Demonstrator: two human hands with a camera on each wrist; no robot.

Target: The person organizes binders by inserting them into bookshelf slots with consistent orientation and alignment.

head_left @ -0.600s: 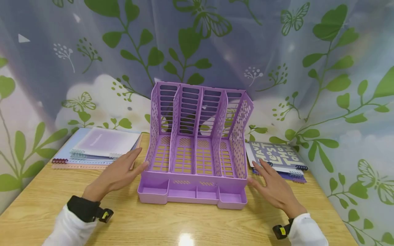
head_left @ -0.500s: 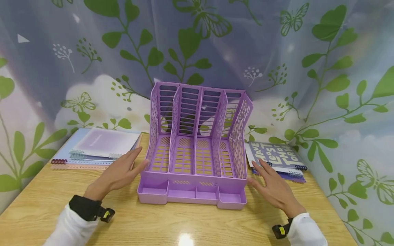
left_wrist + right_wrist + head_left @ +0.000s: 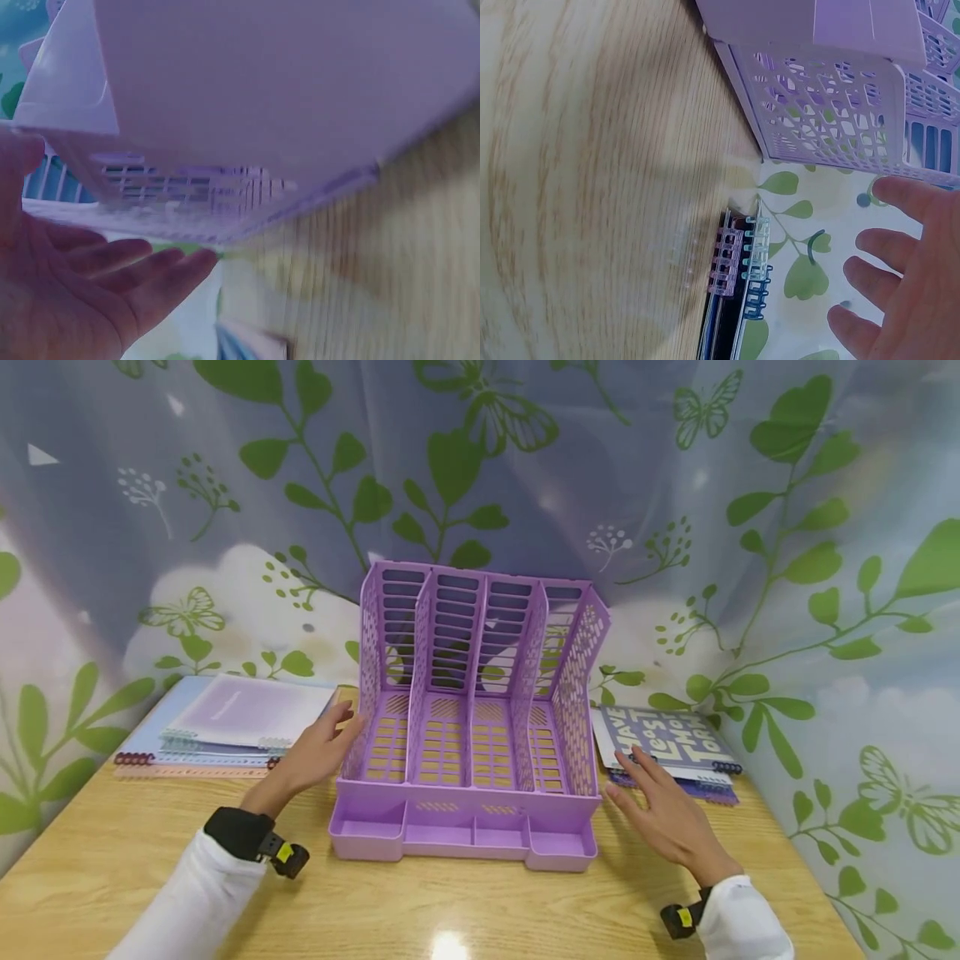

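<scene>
A purple plastic desk file organizer (image 3: 465, 800) stands upright on the table, with tall slatted slots behind and a low row of small trays in front. Beside its left wall is my left hand (image 3: 311, 758), fingers extended and slightly bent. In the left wrist view that hand (image 3: 90, 292) lies close along the organizer (image 3: 262, 82); whether the thumb touches it I cannot tell. My right hand (image 3: 667, 818) hovers off the right wall, fingers loosely straight and holding nothing. The right wrist view shows these fingers (image 3: 885, 277) apart from the organizer (image 3: 765, 22).
Spiral-bound notebooks (image 3: 240, 710) lie stacked at the back left of the wooden table (image 3: 315, 910). Another notebook stack (image 3: 671, 739), with a grey lettered cover on top, lies at the back right, just beyond my right hand. A leaf-patterned curtain (image 3: 480, 460) hangs behind.
My left hand has moved forward and right, closer along the organizer's left wall. The right hand stays nearly where it was. The head view has shifted slightly.
</scene>
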